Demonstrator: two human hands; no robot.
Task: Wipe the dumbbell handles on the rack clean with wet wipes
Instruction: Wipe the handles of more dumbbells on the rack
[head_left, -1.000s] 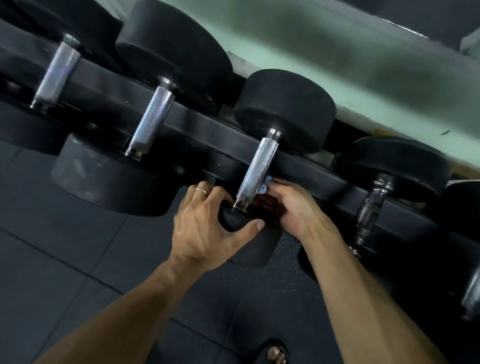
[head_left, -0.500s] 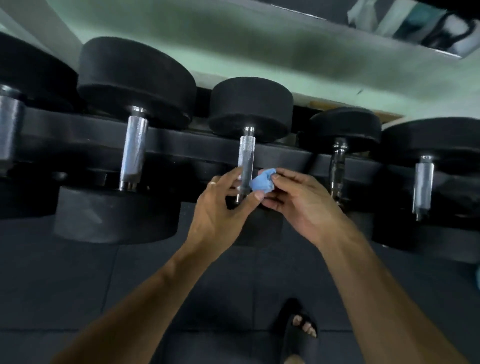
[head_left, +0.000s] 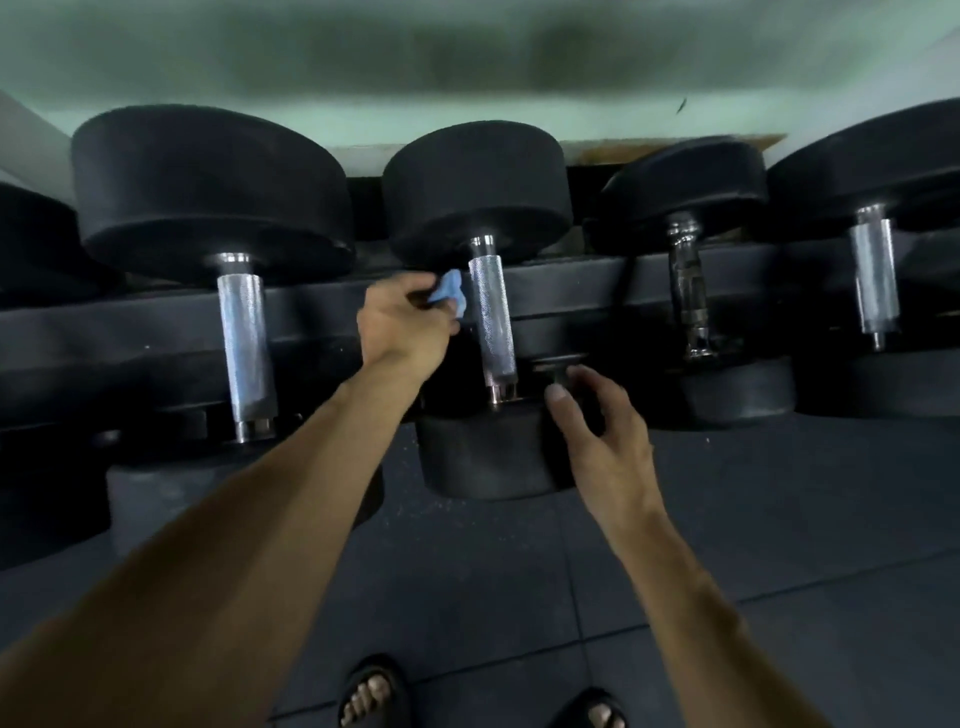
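Left hand (head_left: 402, 325) pinches 1 blue wet wipe (head_left: 449, 296) beside the centre dumbbell handle (head_left: 493, 322), apparently touching it. Right hand (head_left: 597, 436) hovers open, empty, near the lower head (head_left: 483, 462).

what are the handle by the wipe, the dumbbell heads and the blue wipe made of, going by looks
Handle: looks like bright plated steel, shiny with fine cross-hatched knurling. Dumbbell heads: probably rubber or rubber-coated, matte black with no glare and soft rounded edges. Blue wipe: thin soft nonwoven or cloth, bunched in folds in the left hand; wetness cannot be told.
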